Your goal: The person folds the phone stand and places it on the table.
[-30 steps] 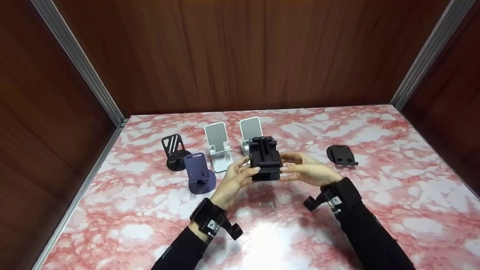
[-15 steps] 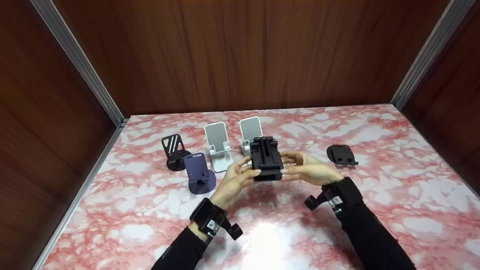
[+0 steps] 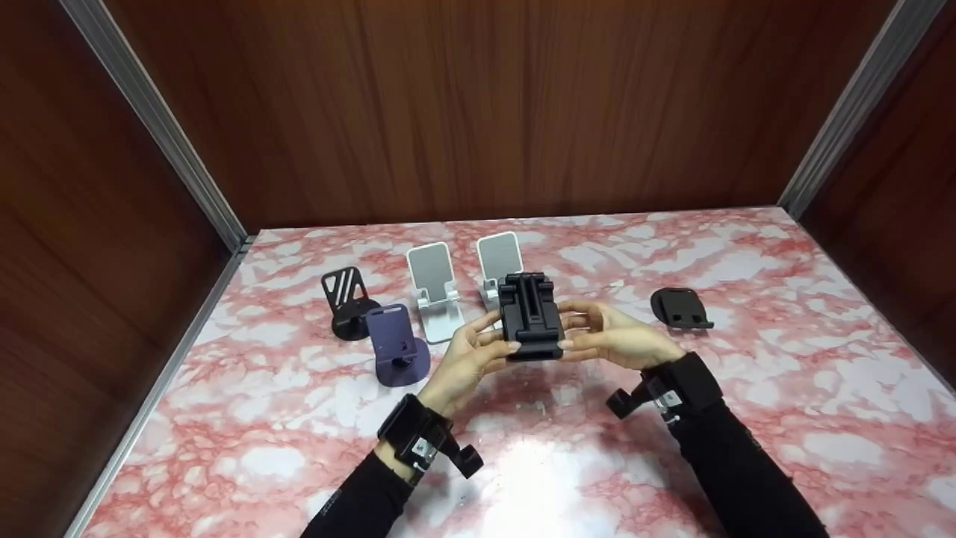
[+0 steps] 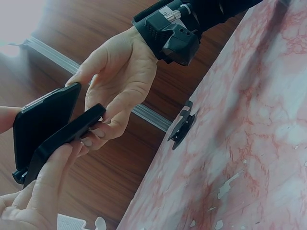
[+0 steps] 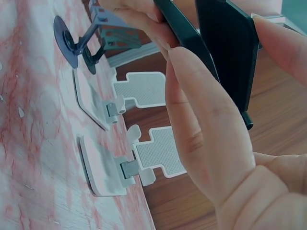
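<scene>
A black folding phone stand (image 3: 532, 310) is held up above the table between both hands. My left hand (image 3: 464, 362) grips its left edge, thumb in front and fingers behind. My right hand (image 3: 624, 340) grips the right edge the same way. Seen from the side in the left wrist view, the black stand (image 4: 45, 129) is partly folded, its two panels making a narrow V joined at a hinge. The right wrist view shows the same gap between the panels, with the right fingers (image 5: 206, 115) against one of them.
Two white phone stands (image 3: 432, 273) (image 3: 500, 258) stand behind the hands. At left are a purple stand (image 3: 392, 336) and a black slotted stand (image 3: 345, 291). Another black stand (image 3: 681, 308) lies folded low at right. Wooden panels (image 3: 478, 112) enclose the marbled table (image 3: 299, 463).
The black stand's front panel has tilted a little, its lower edge sinking between the thumbs. Both thumbs have moved slightly down with it. The other stands have stayed put.
</scene>
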Tool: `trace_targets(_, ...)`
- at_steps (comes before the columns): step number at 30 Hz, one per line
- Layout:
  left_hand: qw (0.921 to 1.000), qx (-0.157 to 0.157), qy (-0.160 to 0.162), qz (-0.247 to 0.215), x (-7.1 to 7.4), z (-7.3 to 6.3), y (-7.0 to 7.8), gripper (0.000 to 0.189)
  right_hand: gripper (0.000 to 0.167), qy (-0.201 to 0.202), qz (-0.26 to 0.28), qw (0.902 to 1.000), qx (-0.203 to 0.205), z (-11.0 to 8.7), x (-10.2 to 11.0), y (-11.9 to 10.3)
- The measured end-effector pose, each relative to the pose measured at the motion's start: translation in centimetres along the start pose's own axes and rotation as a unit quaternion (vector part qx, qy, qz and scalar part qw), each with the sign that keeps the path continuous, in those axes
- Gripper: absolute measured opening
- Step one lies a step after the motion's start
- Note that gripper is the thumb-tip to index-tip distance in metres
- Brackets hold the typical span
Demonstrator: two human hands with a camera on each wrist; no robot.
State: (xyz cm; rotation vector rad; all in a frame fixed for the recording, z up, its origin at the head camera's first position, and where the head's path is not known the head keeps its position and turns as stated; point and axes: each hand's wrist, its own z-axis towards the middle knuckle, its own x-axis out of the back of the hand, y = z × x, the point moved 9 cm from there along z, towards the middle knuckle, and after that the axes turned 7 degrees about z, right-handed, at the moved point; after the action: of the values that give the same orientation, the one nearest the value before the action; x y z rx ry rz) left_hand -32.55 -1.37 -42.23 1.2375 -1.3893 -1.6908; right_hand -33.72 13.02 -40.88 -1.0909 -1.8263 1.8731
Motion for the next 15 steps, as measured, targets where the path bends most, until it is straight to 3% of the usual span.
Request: trace_targets(15, 0.9999, 0.001, -0.002, 0.012, 0.03, 0.24, -0.29, 0.072, 0.061, -0.009, -0.007, 0.9999, 0.007, 0.05, -0.22, 0.21)
